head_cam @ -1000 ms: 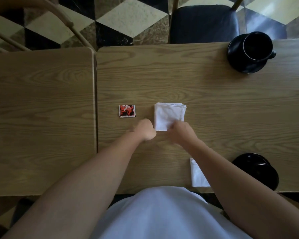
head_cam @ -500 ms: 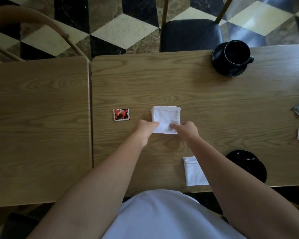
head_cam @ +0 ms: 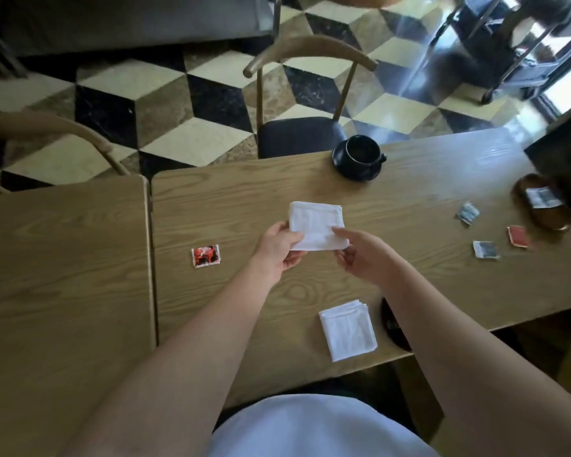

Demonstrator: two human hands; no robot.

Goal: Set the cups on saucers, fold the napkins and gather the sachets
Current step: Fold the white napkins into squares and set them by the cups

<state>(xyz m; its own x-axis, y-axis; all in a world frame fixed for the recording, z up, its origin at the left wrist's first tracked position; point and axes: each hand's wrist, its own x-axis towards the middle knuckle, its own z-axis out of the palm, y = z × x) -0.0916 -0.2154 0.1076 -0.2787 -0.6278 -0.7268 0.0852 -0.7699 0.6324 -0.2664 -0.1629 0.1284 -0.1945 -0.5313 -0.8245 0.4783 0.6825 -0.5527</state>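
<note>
Left hand [head_cam: 279, 249] pinches the folded white cloth napkin [head_cam: 317, 225] above the wooden table [head_cam: 409, 275]; right hand [head_cam: 360, 255] loose-fingered, a fingertip on it.

From the head view, I'd keep the layers squared, steady the free edge with my right, and lay it flat beside the black cup on its saucer [head_cam: 360, 158], clear of the red sachet [head_cam: 205, 255].

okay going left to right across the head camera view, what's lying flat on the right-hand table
Red sachet → folded napkin near the front edge → grey sachet → grey sachet → red sachet → wooden dish.
</note>
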